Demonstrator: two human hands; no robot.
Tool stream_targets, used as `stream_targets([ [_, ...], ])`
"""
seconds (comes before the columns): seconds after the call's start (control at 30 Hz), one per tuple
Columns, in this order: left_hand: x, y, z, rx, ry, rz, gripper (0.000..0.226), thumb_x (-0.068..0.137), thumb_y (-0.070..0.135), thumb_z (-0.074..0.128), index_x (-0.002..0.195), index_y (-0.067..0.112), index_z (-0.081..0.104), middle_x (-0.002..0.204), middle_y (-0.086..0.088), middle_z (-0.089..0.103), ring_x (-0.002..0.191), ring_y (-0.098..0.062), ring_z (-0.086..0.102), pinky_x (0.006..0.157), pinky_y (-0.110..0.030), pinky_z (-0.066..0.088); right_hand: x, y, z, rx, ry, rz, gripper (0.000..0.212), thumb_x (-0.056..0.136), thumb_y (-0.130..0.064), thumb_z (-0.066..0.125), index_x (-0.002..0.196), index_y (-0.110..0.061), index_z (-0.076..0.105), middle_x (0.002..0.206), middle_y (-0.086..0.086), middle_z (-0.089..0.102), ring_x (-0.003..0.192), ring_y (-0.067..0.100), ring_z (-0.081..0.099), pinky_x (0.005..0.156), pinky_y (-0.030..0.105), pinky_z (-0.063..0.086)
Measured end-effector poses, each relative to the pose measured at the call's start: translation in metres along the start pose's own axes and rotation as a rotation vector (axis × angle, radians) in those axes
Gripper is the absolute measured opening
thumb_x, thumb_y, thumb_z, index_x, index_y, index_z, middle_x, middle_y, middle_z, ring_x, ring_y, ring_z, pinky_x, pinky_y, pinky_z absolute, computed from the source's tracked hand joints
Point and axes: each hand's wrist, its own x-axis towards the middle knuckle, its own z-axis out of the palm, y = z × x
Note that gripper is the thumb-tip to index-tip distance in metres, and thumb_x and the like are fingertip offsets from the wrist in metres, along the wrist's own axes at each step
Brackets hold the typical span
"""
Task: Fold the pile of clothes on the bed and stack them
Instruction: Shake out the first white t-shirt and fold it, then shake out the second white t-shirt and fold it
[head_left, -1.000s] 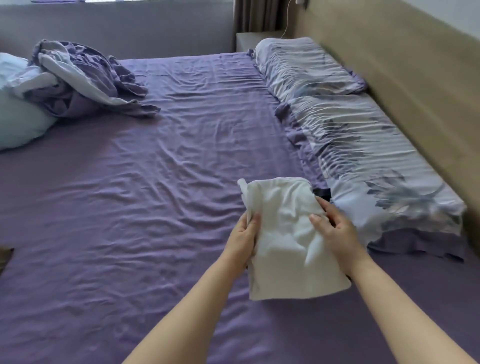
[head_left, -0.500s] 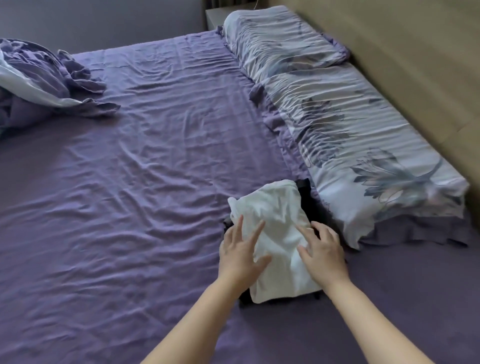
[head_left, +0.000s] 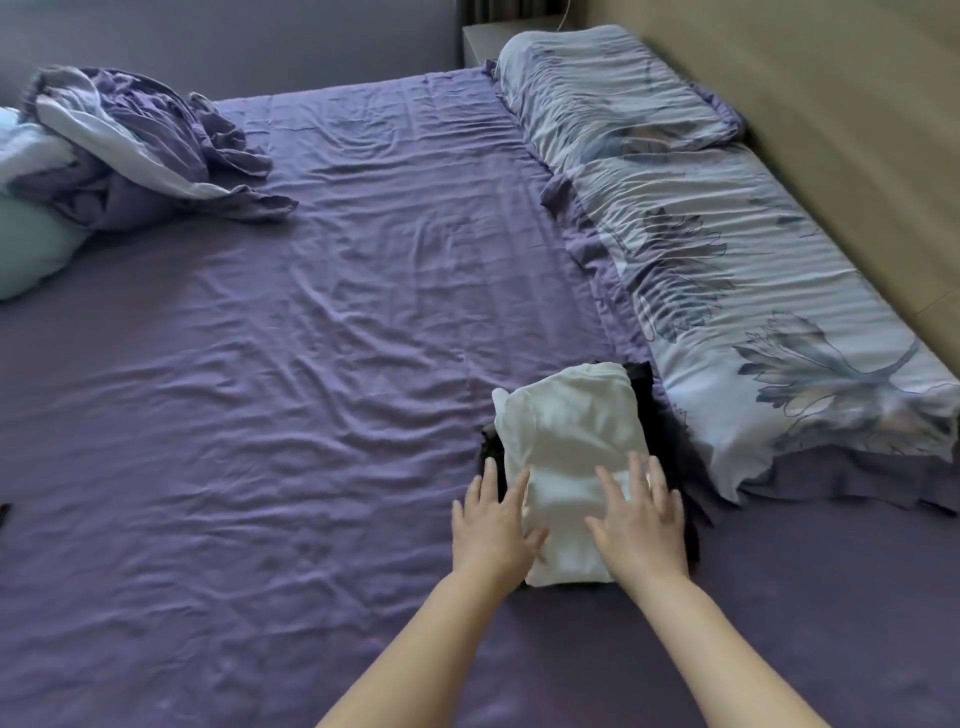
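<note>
head view: no longer lifted as a second ago; now lying flat, the folded white garment (head_left: 569, 467) on a dark folded garment (head_left: 644, 384) on the purple bed (head_left: 311, 364), just beside the floral pillow (head_left: 727, 291). left hand (head_left: 493, 525) and right hand (head_left: 641, 525) spread flat, fingers straight, pressing its near end, gripping nothing.

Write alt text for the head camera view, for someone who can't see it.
Two open hands, left and right, press flat on a folded white garment stacked on a black garment on a purple bedsheet, beside floral pillows.
</note>
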Motion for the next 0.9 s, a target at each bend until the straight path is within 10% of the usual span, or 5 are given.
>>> stream_targets([
  [0.2, -0.071, -0.036, -0.014, -0.153, 0.028, -0.132, 0.053, 0.091, 0.046, 0.046, 0.141, 0.029, 0.04, 0.133, 0.002, 0.057, 0.124, -0.02, 0.05, 0.099, -0.034, 0.039, -0.054, -0.055, -0.004, 0.058, -0.045, -0.183, 0.053, 0.096, -0.038, 0.044, 0.144, -0.028, 0.027, 0.157, 0.0, 0.012, 0.146, 0.02, 0.003, 0.117, 0.042, 0.01],
  [0.43, -0.175, -0.115, -0.038, -0.197, 0.098, -0.263, 0.041, 0.09, 0.052, 0.045, 0.121, 0.03, 0.059, 0.119, 0.007, 0.065, 0.113, -0.015, 0.058, 0.089, -0.028, 0.044, -0.135, -0.126, -0.003, -0.051, -0.124, -0.344, 0.045, 0.096, -0.043, 0.039, 0.139, -0.029, 0.036, 0.137, -0.009, 0.046, 0.129, 0.013, 0.04, 0.108, 0.033, 0.025],
  [0.9, -0.433, -0.311, -0.053, -0.095, 0.167, -0.4, 0.045, 0.09, 0.056, 0.043, 0.117, 0.025, 0.061, 0.122, 0.002, 0.063, 0.116, -0.02, 0.057, 0.091, -0.028, 0.042, -0.357, -0.314, 0.012, -0.075, -0.069, -0.605, 0.037, 0.093, -0.049, 0.039, 0.123, -0.031, 0.051, 0.125, -0.009, 0.057, 0.121, 0.013, 0.049, 0.098, 0.03, 0.031],
])
